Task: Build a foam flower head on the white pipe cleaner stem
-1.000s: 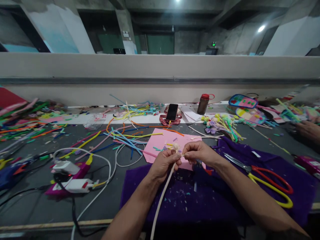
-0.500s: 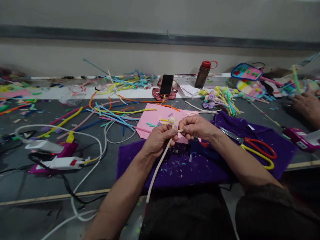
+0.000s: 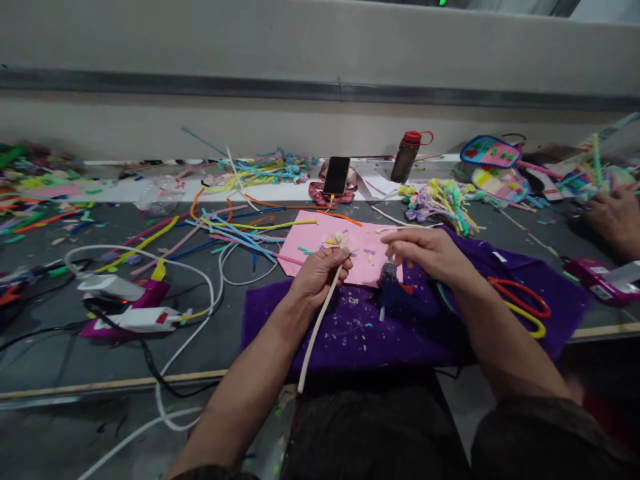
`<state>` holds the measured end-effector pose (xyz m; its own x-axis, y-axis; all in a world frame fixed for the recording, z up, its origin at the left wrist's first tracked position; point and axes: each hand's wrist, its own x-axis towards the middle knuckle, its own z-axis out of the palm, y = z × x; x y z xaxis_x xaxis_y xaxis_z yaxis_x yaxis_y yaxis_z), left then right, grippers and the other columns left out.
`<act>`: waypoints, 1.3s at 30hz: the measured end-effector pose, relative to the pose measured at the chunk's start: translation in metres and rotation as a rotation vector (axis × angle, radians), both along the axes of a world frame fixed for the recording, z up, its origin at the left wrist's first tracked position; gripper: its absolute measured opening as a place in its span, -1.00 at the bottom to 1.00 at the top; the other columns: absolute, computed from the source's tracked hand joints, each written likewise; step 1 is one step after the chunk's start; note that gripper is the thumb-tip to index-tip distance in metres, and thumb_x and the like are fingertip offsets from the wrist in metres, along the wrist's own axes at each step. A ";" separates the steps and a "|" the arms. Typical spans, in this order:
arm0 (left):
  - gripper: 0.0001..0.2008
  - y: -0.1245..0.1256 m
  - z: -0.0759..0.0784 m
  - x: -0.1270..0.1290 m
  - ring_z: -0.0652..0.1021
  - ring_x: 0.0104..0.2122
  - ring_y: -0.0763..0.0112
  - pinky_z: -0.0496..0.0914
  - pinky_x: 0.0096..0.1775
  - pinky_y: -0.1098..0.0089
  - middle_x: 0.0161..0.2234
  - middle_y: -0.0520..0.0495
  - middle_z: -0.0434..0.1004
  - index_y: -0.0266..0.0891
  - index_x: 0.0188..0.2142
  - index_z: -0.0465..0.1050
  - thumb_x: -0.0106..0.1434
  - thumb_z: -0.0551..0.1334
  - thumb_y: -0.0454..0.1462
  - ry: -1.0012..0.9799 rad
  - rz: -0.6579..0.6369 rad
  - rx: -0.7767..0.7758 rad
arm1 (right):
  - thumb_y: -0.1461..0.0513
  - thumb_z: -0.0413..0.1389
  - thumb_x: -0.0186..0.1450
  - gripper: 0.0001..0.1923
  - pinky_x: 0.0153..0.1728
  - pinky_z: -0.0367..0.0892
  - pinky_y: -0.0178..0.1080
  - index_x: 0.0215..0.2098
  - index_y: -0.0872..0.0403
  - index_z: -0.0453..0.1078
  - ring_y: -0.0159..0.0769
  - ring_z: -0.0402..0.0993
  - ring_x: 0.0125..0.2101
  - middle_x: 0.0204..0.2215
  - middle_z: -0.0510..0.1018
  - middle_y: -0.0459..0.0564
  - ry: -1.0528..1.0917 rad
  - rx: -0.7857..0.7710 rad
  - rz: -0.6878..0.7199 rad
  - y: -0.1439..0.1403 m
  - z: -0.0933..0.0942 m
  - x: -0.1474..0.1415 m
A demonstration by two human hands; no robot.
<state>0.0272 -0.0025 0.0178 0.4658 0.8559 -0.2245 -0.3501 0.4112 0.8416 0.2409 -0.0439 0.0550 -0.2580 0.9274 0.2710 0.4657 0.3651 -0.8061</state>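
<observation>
My left hand (image 3: 320,272) grips a long cream stem (image 3: 313,333) just below the small cream bud (image 3: 342,238) at its top. The stem slants down towards my lap. My right hand (image 3: 425,253) is off the stem, a hand's width to the right, with its fingers loosely bent and nothing seen in them. It hovers over the purple cloth (image 3: 350,330), just above a blue glue gun (image 3: 389,290). The bud is over a pink foam sheet (image 3: 313,247).
Red and yellow scissors (image 3: 523,303) lie on the cloth under my right forearm. Glue guns with cords (image 3: 125,303) sit at the left. Coloured strips (image 3: 235,230), a phone (image 3: 337,175), a bottle (image 3: 406,157) and finished flowers (image 3: 440,200) lie beyond. Another person's hand (image 3: 613,217) works at the far right.
My right hand let go of the bud's end and moved right, over the glue gun. My left hand still holds the stem. The camera tilted down towards the table.
</observation>
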 end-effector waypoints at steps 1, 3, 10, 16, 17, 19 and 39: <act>-0.79 0.000 0.000 0.000 0.32 -0.74 0.71 0.13 -0.72 0.66 -0.65 0.08 0.38 -0.35 -0.49 0.37 -0.02 0.33 -0.25 -0.008 0.004 -0.001 | 0.15 0.02 0.24 -0.72 -0.44 0.31 -0.33 -0.17 0.13 0.43 -0.35 0.47 -0.45 -0.36 0.53 0.00 -0.120 0.049 -0.033 -0.012 -0.004 0.004; -0.79 0.000 0.000 -0.001 0.33 -0.73 0.70 0.14 -0.72 0.66 -0.64 0.08 0.39 -0.35 -0.49 0.36 -0.03 0.34 -0.25 -0.025 0.008 0.003 | 0.15 0.02 0.24 -0.74 -0.33 0.32 -0.27 -0.18 0.09 0.42 -0.28 0.46 -0.35 -0.34 0.53 0.00 -0.375 0.117 -0.079 -0.037 -0.018 0.009; -0.76 -0.003 -0.001 0.002 0.33 -0.72 0.68 0.13 -0.69 0.63 -0.64 0.07 0.40 -0.34 -0.50 0.34 -0.03 0.35 -0.22 -0.003 0.007 0.089 | 0.05 0.06 0.19 -0.54 -0.16 0.30 -0.15 0.01 0.08 0.26 -0.12 0.37 -0.12 -0.09 0.40 0.11 -0.804 0.173 -0.253 -0.079 -0.058 0.014; -0.75 -0.005 0.001 0.002 0.35 -0.71 0.67 0.16 -0.64 0.61 -0.63 0.07 0.42 -0.33 -0.49 0.34 -0.02 0.34 -0.20 -0.008 0.038 0.179 | 0.04 0.02 0.21 -0.59 -0.29 0.30 -0.19 -0.08 0.11 0.31 -0.13 0.42 -0.26 -0.27 0.46 0.10 -0.965 0.104 -0.311 -0.070 -0.058 0.010; -0.75 -0.005 0.001 0.001 0.35 -0.70 0.67 0.16 -0.64 0.60 -0.63 0.07 0.42 -0.33 -0.49 0.34 -0.02 0.34 -0.20 -0.008 0.043 0.186 | 0.05 0.01 0.21 -0.58 -0.29 0.29 -0.20 -0.05 0.11 0.29 -0.13 0.42 -0.25 -0.28 0.46 0.10 -0.977 0.104 -0.302 -0.070 -0.058 0.010; -0.74 -0.006 0.002 0.001 0.35 -0.70 0.66 0.16 -0.63 0.60 -0.63 0.06 0.42 -0.33 -0.48 0.35 -0.03 0.34 -0.19 0.000 0.046 0.186 | 0.05 0.01 0.21 -0.53 -0.30 0.28 -0.21 0.03 0.09 0.24 -0.14 0.42 -0.25 -0.25 0.45 0.10 -1.002 0.112 -0.288 -0.068 -0.058 0.009; -0.73 0.000 -0.009 0.001 0.06 -0.77 0.75 -0.15 -0.71 0.53 -0.67 0.07 0.36 -0.34 -0.55 0.41 -0.02 0.31 -0.14 0.134 0.057 0.166 | 0.21 0.05 0.16 -0.77 -0.36 0.23 -0.31 -0.22 0.09 0.35 -0.30 0.38 -0.39 -0.42 0.48 -0.08 0.068 -0.120 -0.219 -0.069 -0.041 0.011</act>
<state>0.0279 -0.0023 0.0091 0.3908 0.9106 -0.1347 -0.2488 0.2454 0.9369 0.2517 -0.1131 0.0142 -0.0321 0.9857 0.1656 0.4668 0.1613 -0.8695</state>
